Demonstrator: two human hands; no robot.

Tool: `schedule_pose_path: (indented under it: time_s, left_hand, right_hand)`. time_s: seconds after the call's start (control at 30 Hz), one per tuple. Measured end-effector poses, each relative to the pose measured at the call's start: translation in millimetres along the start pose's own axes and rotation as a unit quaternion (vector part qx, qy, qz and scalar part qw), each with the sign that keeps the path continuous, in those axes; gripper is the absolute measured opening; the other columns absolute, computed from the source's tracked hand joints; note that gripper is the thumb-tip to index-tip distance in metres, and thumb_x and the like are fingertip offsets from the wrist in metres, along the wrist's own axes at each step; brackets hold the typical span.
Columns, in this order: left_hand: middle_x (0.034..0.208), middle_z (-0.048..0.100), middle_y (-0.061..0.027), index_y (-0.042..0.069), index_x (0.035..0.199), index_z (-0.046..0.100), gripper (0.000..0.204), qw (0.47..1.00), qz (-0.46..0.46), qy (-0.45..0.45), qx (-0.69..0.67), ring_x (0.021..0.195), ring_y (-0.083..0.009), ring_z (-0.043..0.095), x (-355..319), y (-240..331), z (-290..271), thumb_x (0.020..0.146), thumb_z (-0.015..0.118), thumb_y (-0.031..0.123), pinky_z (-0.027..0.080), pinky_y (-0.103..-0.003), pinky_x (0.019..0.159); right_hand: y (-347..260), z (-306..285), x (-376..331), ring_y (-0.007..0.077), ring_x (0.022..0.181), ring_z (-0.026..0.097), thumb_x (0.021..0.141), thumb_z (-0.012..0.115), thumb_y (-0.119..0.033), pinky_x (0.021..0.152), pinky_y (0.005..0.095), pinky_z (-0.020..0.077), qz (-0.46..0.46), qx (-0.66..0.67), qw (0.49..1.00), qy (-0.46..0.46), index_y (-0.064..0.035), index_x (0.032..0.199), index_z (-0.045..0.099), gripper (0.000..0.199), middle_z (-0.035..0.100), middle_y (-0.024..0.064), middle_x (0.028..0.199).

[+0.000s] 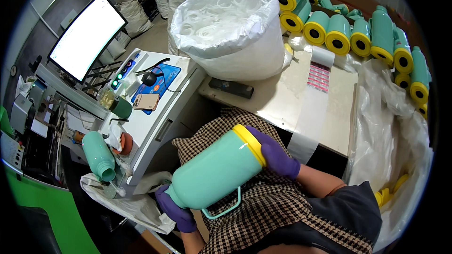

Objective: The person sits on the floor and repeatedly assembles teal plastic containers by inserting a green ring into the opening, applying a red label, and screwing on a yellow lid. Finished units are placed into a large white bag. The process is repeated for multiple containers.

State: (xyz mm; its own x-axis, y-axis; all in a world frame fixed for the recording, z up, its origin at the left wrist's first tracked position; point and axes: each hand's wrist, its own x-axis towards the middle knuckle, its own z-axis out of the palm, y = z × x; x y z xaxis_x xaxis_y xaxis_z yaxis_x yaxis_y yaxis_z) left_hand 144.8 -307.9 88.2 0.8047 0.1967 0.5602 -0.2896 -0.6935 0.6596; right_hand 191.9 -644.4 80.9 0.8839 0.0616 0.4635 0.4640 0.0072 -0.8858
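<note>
A mint-green jug (214,169) with a yellow base ring and a looped side handle lies tilted across my lap, in front of a checked apron (278,207). My left hand (176,209), in a purple glove, is closed round its narrow neck end at the lower left. On the yellow ring at the other end, my right hand (273,153), gloved in purple too, grips the edge. The jug's mouth is hidden behind my left hand. Another mint-green bottle body (98,153) lies at the left with its open neck toward me.
A large white sack (226,59) of clear rings stands ahead on the pale table (278,96), by a strip of red-and-white labels (318,77). Several green jugs with yellow bases (338,35) crowd the far right. A white desk (165,101) carries a phone (146,101), near a monitor (87,37).
</note>
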Motion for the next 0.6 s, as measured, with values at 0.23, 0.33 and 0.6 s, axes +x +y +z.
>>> schedule_pose_path:
  time_s: [0.23,0.33,0.6]
  left_hand:
    - [0.112,0.056,-0.0125,0.001,0.115,0.057,0.048,0.992,-0.014,0.036,-0.118,0.105,-0.0268,0.057,0,18,28,0.083,0.071,0.033,0.045,-0.041,0.095]
    - [0.11,0.056,-0.009,0.001,0.116,0.055,0.037,0.988,-0.073,0.022,-0.133,0.103,-0.0204,0.056,7,-2,29,0.092,0.062,0.029,0.045,-0.037,0.096]
    - [0.111,0.057,-0.0113,0.001,0.119,0.056,0.046,0.992,-0.077,0.009,-0.102,0.106,-0.0232,0.056,15,3,18,0.083,0.074,0.024,0.044,-0.037,0.097]
  right_hand:
    - [-2,-7,22,0.0233,0.137,0.044,0.106,0.047,-0.017,0.119,0.0336,0.0311,0.067,0.175,0.979,-0.076,-0.0027,0.161,0.026,0.06,0.038,0.0128,0.157]
    - [-1,-1,28,0.0265,0.151,0.029,0.107,0.042,-0.02,0.122,0.0356,0.0261,0.009,0.164,0.985,-0.053,-0.0009,0.162,0.019,0.063,0.027,0.0164,0.164]
    - [8,-26,10,0.0303,0.152,0.029,0.097,0.067,-0.033,0.125,0.0444,0.0206,-0.015,0.085,0.995,-0.052,-0.0036,0.162,0.022,0.085,0.028,0.017,0.165]
